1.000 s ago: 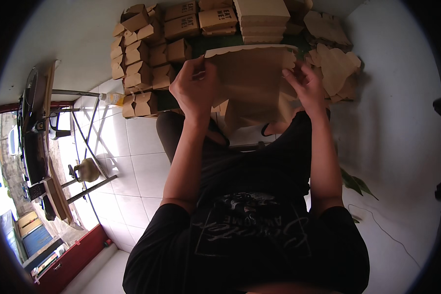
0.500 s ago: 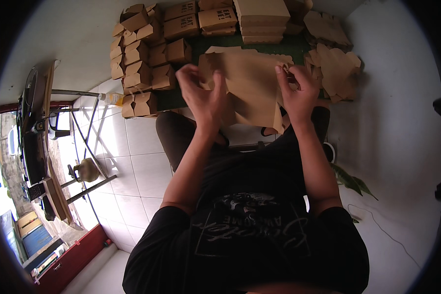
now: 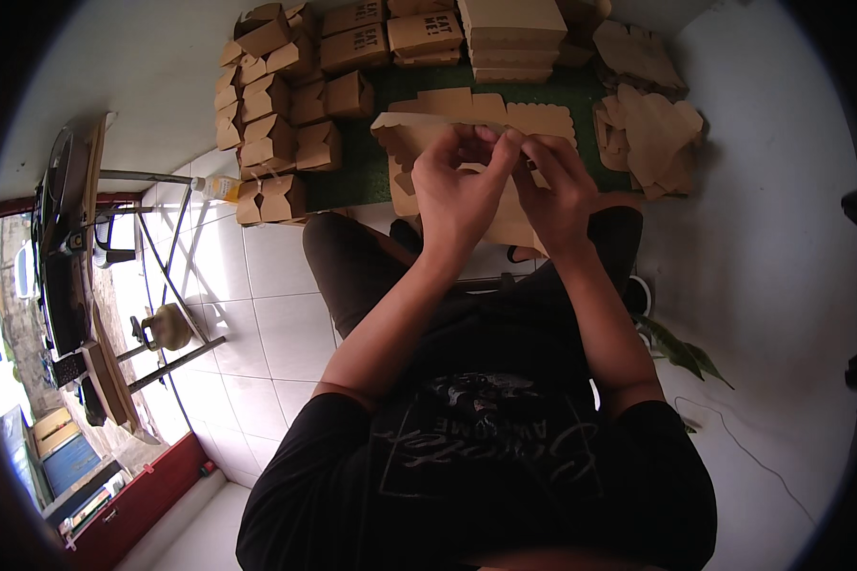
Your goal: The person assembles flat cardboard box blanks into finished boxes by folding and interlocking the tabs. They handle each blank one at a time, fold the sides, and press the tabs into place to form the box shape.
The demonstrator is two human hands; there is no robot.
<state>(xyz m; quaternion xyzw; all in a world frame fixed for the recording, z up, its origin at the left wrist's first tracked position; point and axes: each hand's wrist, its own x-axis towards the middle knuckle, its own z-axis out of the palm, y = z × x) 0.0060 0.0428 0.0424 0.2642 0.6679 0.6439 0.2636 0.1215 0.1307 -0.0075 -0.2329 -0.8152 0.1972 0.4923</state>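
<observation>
An unfolded brown cardboard box blank (image 3: 405, 143) with scalloped edges and side flaps lies in front of me, over the near edge of the green surface. One panel stands up from it, its pale edge running sideways behind my fingers. My left hand (image 3: 459, 195) is closed, thumb and fingers pinched together at the upper edge of that panel. Close beside it, almost touching, my right hand (image 3: 557, 195) is closed too, its fingers bent down at the same edge. The fingers hide the exact spot they grip.
Folded small brown boxes (image 3: 267, 143) are stacked at the left of the green surface (image 3: 362, 147). Behind are printed boxes (image 3: 424, 38) and a pile of larger boxes (image 3: 512, 38). Flat blanks (image 3: 652, 138) lie at the right. A bottle (image 3: 217, 188) stands beyond the left edge.
Both hands have come together over the middle of the cardboard blank, the left moving right. A panel that lay flatter now stands raised at the fingers.
</observation>
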